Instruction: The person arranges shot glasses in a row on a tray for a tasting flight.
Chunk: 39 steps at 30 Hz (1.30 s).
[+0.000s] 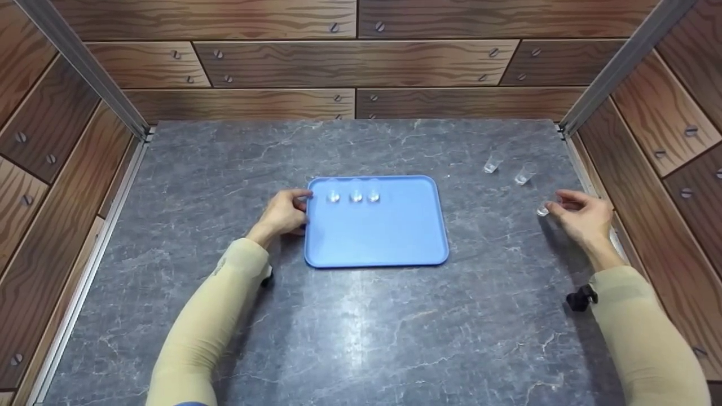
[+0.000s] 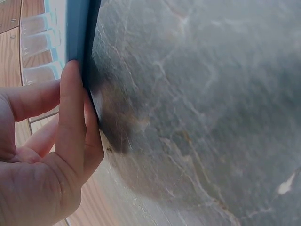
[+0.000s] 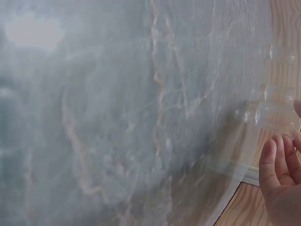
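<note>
My right hand is over the right side of the table, its thumb and fingertips pinching a small clear cup. In the right wrist view, the fingertips meet this see-through cup near its rim. My left hand rests against the left edge of a blue rectangular tray. The left wrist view shows its fairly straight fingers touching the outer side of the tray. Three clear cups stand in a row along the tray's back left, including a leftmost cup and a rightmost cup.
Two more clear cups, a farther cup and a nearer cup, stand on the grey marbled table beyond my right hand. Wood-patterned panels wall in the back and both sides, with metal rails at the corners.
</note>
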### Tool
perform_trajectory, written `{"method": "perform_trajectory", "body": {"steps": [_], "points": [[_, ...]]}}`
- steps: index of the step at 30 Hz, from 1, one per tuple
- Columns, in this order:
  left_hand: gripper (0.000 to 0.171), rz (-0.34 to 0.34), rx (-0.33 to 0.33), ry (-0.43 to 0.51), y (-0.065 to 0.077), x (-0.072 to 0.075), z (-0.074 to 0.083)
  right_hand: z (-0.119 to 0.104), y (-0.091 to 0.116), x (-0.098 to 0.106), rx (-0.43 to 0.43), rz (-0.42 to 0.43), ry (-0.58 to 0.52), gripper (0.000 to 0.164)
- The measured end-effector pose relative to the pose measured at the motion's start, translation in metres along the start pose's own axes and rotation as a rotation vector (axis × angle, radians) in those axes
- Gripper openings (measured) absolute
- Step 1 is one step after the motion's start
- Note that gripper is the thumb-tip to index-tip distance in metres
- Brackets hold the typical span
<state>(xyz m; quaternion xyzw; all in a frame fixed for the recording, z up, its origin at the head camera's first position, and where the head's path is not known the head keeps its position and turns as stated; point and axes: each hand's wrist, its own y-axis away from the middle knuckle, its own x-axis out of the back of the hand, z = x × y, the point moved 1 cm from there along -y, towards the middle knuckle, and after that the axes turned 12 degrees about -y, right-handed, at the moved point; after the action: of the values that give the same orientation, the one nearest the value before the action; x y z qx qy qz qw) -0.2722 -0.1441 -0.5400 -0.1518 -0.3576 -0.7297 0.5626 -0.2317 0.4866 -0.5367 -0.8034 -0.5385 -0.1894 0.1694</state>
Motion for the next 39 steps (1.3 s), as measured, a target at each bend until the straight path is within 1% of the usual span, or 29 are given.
{"method": "perform_trajectory", "body": {"steps": [3, 8, 12, 16, 19, 23, 27, 34, 39], "points": [[0.077, 0.002, 0.0, -0.005, -0.001, 0.0, -0.001, -0.006, -0.001, -0.005, 0.032, -0.002, -0.035, 0.049], [0.076, 0.001, -0.001, -0.014, -0.001, 0.0, -0.001, -0.021, 0.0, -0.02, 0.13, 0.004, -0.072, 0.042], [0.075, -0.001, -0.001, -0.024, -0.001, 0.0, 0.0, -0.034, 0.001, -0.036, 0.198, -0.002, -0.11, 0.038], [0.075, -0.002, 0.0, -0.031, 0.0, 0.001, 0.0, -0.045, 0.001, -0.056, 0.244, -0.029, -0.163, 0.036], [0.075, -0.003, 0.0, -0.027, 0.0, 0.001, 0.0, -0.055, 0.004, -0.07, 0.284, -0.053, -0.182, 0.036], [0.075, -0.005, 0.001, -0.011, -0.001, 0.0, 0.0, -0.072, 0.008, -0.089, 0.328, -0.114, -0.194, 0.037], [0.075, -0.006, 0.004, 0.001, -0.001, 0.0, 0.0, -0.087, 0.013, -0.108, 0.335, -0.191, -0.238, 0.038], [0.076, -0.013, -0.001, 0.0, -0.002, 0.0, 0.0, -0.106, 0.022, -0.141, 0.36, -0.313, -0.207, 0.039], [0.077, -0.012, -0.002, -0.003, -0.001, 0.0, 0.0, -0.117, 0.026, -0.165, 0.383, -0.374, -0.207, 0.037]]}}
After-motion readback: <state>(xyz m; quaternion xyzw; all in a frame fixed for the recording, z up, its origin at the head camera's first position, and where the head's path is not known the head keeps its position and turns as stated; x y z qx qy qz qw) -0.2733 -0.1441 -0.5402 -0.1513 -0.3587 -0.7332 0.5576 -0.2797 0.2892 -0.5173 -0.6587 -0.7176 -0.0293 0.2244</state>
